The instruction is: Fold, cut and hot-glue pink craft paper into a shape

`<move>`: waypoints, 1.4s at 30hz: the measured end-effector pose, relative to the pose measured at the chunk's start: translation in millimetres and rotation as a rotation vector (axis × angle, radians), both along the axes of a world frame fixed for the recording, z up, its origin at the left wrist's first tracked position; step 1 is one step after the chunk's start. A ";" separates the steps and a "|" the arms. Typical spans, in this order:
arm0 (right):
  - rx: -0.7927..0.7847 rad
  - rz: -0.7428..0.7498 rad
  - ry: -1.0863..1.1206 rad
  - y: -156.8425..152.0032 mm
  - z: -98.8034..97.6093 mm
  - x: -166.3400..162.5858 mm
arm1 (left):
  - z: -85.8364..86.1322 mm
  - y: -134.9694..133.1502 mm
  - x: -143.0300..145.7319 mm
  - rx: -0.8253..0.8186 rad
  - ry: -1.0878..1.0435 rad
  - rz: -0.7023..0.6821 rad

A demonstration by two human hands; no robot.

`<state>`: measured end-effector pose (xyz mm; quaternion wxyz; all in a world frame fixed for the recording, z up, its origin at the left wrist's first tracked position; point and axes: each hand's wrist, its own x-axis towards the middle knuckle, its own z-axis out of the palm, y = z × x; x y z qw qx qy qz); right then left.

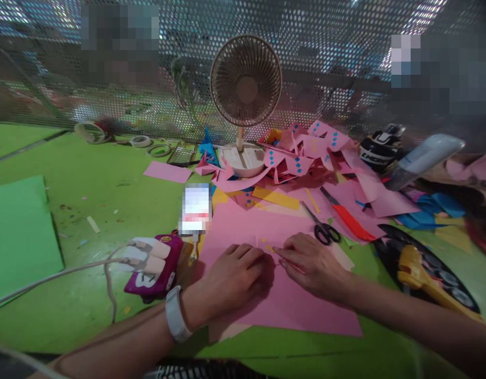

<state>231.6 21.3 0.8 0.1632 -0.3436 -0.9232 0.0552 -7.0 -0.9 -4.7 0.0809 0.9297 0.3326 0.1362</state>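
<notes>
A large pink paper sheet [266,300] lies on the green table in front of me. My left hand [229,279] rests on it with fingers curled down, pressing the paper; a white band sits on that wrist. My right hand [310,263] lies beside it, fingertips pinched together on the sheet near a few tiny yellow bits [269,246]. What the pinch holds, if anything, is too small to make out. Black-handled scissors [322,225] lie just beyond my right hand.
A small desk fan [245,100] stands at the back before a perforated screen. A pile of pink cut paper [306,152] lies right of it. A red utility knife [345,216], a phone [194,208], a purple case with cables [156,260] and a yellow glue gun [424,279] surround the sheet.
</notes>
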 end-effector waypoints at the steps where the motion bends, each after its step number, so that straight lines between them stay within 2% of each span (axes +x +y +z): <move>1: -0.004 0.006 0.006 -1.8 0.1 -0.1 | -0.2 0.1 0.0 0.000 0.002 0.000; 14: -0.006 0.046 0.008 0.8 -1.4 0.7 | 0.3 0.1 0.5 0.037 0.001 -0.002; 26: -0.163 0.008 0.123 1.2 -2.5 1.7 | 3.0 -0.6 3.1 0.019 0.003 -0.001; 42: -0.200 -0.014 0.140 -2.0 -3.6 3.8 | 2.7 -1.5 3.2 0.019 -0.001 0.006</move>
